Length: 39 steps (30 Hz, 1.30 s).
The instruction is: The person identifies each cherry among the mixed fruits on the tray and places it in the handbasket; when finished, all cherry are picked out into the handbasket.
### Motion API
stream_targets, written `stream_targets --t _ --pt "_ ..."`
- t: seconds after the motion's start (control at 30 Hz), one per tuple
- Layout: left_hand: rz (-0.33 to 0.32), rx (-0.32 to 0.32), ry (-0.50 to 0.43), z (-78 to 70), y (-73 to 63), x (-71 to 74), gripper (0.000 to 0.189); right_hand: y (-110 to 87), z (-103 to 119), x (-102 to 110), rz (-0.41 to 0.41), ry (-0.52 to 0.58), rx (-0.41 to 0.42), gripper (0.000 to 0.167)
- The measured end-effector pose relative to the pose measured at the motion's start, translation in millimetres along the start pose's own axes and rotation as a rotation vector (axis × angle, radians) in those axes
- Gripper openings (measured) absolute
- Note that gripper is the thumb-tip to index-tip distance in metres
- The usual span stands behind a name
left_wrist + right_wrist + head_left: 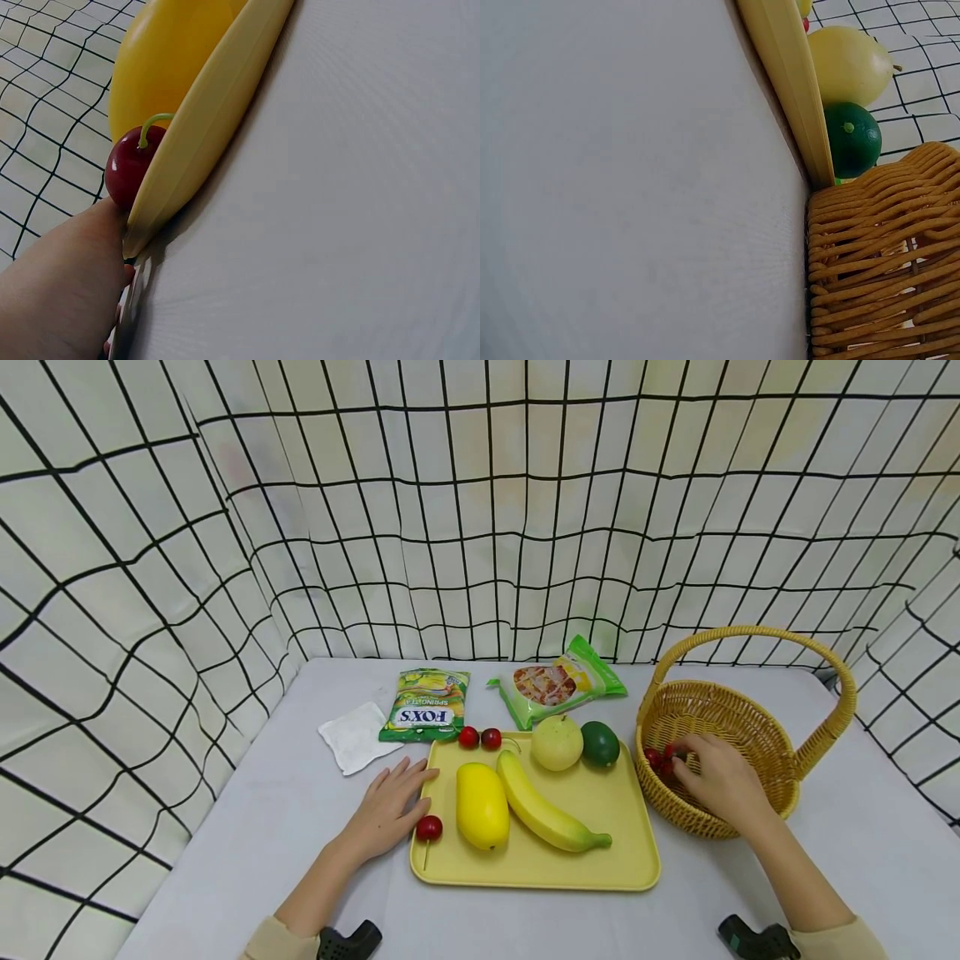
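Note:
My left hand (386,810) rests on the left rim of a yellow tray (555,877), its fingers spread and holding nothing. Beside its thumb lies a dark red cherry (429,828) with a stem, also seen in the left wrist view. My right hand (720,777) reaches into a wicker basket (750,710) on the right, thumb and fingertips pinching a red cherry (670,750). Another cherry (652,760) lies against the basket's inner left side. In the right wrist view the basket wall (885,262) hides the right hand.
On the tray are a yellow oblong fruit (482,806), a banana (551,810), a pale green round fruit (557,743), a dark green fruit (600,744) and two cherries (480,738). Behind stand two snack packets (427,702) and a white cloth (356,739). Black netting surrounds the table.

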<state>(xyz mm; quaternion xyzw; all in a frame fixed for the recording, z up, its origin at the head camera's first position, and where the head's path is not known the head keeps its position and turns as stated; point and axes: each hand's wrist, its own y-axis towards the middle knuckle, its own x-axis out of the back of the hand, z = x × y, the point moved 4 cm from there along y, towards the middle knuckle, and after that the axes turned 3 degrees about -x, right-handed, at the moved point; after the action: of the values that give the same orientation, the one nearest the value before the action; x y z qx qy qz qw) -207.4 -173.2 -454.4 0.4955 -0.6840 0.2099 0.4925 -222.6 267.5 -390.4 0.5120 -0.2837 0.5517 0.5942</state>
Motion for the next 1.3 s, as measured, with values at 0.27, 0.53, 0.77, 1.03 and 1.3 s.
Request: stream_targets --t 0.27,0.53,0.77,1.03,1.3 --pt "-0.002 -0.002 -0.001 0.3 -0.3 0.1 0.044 -3.7 10.0 2.2 -0.075 0.011 0.058 0.017" --pt "0.009 0.002 0.005 -0.4 -0.1 0.0 0.044 -7.0 25.3 6.6 -0.101 0.034 0.105 0.020" --pt "0.007 0.001 0.010 -0.3 0.2 -0.1 0.043 -8.3 38.4 5.9 -0.114 0.051 0.146 0.021" --pt "0.009 0.000 0.001 -0.5 -0.1 -0.6 0.042 -9.9 56.3 3.9 -0.180 0.051 0.252 0.021" --pt "0.008 0.010 0.006 0.0 0.3 -1.0 0.043 -8.2 75.0 0.6 -0.202 0.043 0.327 0.024"
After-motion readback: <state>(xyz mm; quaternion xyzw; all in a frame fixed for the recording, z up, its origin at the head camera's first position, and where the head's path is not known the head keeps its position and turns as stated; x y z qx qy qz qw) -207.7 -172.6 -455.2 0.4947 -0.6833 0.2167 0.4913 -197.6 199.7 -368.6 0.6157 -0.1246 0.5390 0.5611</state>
